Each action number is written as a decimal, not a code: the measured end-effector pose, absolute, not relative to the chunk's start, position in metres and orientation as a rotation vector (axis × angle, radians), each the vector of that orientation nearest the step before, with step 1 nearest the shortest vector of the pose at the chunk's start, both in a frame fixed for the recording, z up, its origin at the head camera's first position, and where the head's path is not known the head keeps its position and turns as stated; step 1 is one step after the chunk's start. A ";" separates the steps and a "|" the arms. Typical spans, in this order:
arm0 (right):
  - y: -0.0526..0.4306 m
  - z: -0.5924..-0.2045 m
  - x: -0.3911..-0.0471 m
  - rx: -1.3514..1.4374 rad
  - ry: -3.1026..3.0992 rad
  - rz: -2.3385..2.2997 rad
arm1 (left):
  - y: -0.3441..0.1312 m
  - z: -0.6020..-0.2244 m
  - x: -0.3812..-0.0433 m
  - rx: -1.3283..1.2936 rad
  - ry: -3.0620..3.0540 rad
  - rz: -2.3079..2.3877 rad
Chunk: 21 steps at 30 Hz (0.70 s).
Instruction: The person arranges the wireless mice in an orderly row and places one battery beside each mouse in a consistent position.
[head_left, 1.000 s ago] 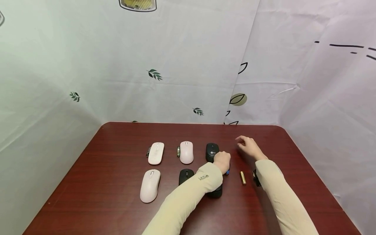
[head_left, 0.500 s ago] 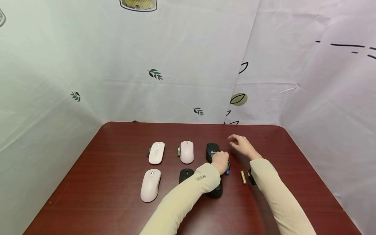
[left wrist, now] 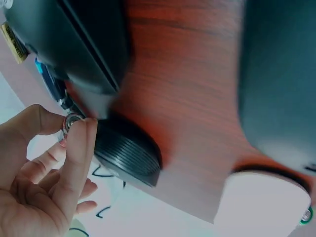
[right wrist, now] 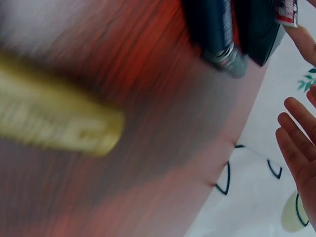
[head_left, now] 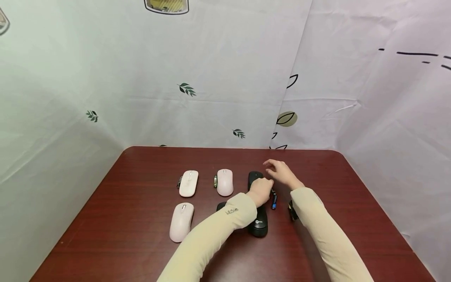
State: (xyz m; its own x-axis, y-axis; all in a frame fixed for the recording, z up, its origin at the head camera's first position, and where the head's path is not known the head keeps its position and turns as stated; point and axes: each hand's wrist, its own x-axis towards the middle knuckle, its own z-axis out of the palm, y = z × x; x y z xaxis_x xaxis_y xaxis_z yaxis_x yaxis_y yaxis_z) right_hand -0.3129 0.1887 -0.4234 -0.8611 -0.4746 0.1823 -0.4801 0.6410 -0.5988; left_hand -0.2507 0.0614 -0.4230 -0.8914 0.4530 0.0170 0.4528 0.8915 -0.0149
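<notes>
My left hand (head_left: 260, 191) pinches a small cylindrical battery (left wrist: 72, 121) between thumb and fingers; its end shows in the left wrist view. Beneath this hand lie a black mouse (head_left: 254, 177) and a nearer black mouse (head_left: 258, 225). A blue-and-black battery (head_left: 274, 201) rests on the table to their right. My right hand (head_left: 282, 174) hovers just beyond, fingers loosely bent, with nothing seen in its grasp. In the right wrist view, a red-and-silver battery (right wrist: 286, 12) sits by a fingertip; whose finger it is, I cannot tell. A gold battery (right wrist: 59, 111) lies below the right wrist.
Two white mice (head_left: 188, 183) (head_left: 224, 182) stand in the back row, each with batteries (head_left: 215, 181) at its left. A larger white mouse (head_left: 181, 222) sits at front left. My left sleeve (head_left: 211, 231) partly covers another black mouse (head_left: 220, 205). Fabric walls (head_left: 218, 78) surround the table (head_left: 105, 219).
My right hand has moved left, close to the left hand. The left hand has shifted slightly left and back, uncovering more of the blue-and-black battery. The right wrist now covers the gold battery in the head view.
</notes>
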 end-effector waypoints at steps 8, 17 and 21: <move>0.174 -0.418 -0.313 0.837 -2.866 1.002 | 0.037 -0.404 -0.252 -0.879 -3.018 -0.163; 0.164 -0.414 -0.313 0.845 -2.868 1.014 | 0.002 -0.394 -0.257 -0.807 -2.995 -0.538; 0.160 -0.413 -0.311 0.854 -2.897 0.994 | -0.010 -0.396 -0.260 -0.745 -2.976 -0.646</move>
